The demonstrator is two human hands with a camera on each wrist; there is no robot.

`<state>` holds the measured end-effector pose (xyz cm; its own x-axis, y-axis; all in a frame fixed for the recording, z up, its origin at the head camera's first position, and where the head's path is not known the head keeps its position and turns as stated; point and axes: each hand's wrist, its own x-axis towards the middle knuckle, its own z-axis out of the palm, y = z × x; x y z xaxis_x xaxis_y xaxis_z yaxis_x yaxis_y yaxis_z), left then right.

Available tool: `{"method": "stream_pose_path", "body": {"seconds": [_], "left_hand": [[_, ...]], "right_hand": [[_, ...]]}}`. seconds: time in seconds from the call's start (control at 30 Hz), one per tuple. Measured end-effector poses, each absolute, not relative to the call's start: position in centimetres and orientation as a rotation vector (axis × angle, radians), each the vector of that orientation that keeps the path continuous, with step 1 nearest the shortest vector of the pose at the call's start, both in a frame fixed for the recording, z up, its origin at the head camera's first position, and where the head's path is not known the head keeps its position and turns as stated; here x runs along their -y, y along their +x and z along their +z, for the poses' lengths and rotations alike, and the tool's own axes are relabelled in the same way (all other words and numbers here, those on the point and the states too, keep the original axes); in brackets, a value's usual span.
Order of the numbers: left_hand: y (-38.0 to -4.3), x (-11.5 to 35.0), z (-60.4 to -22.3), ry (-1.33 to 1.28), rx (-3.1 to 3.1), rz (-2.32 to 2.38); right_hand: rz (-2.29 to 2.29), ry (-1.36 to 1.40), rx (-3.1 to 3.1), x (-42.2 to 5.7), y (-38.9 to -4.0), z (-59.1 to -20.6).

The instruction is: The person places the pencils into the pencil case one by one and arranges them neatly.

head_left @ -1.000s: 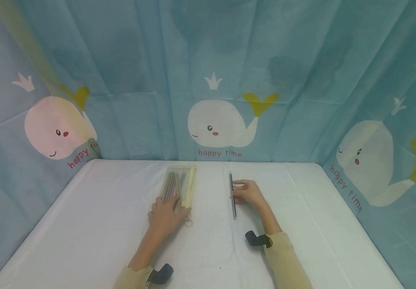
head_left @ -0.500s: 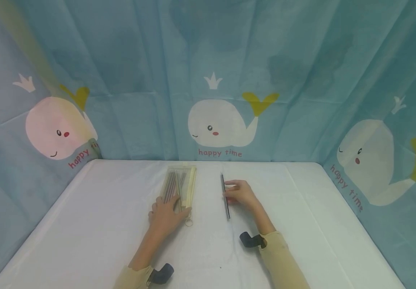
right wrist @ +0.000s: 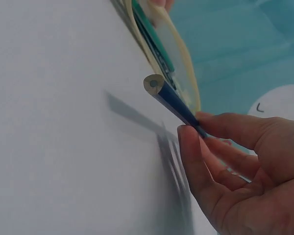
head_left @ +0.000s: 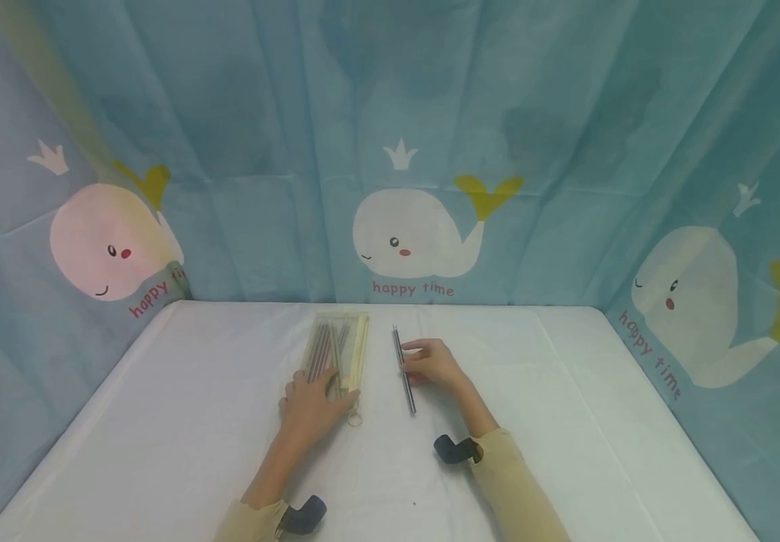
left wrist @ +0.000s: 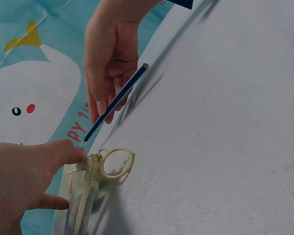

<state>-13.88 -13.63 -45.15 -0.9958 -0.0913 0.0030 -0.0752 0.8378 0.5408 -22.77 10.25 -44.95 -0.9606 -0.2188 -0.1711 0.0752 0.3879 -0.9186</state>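
Note:
My right hand [head_left: 432, 363] pinches a dark blue pencil [head_left: 409, 391] between thumb and fingers, to the right of a see-through pencil case [head_left: 359, 350] with pale yellow trim. In the right wrist view the pencil's [right wrist: 174, 102] flat end faces the camera, and its shadow falls apart from it on the table. My left hand [head_left: 313, 406] grips the near end of the case, thumb by the zip side and other fingers across it. Several pencils lie inside the case; the right wrist view shows a green one [right wrist: 151, 32] at its gaping side.
A key ring [left wrist: 116, 163] hangs from the near corner of the case onto the white table [head_left: 159, 421]. Blue curtains [head_left: 254, 226] printed with whales stand along the back and both sides of the table. Dark camera mounts [head_left: 454, 449] sit at both wrists.
My right hand has moved left with the pencil, closer to the case, and the pencil leans a little more. My left hand and the case have stayed in place.

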Motion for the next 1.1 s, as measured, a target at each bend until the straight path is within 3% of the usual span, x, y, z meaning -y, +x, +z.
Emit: {"method": "stream_pose_path", "body": {"seconds": [1.1], "left_hand": [[-13.8,13.6,-45.0,0.133,2.978,-0.888]], "right_hand": [[-1.601,-0.263,-2.313,-4.3,-24.5,-44.8]]}}
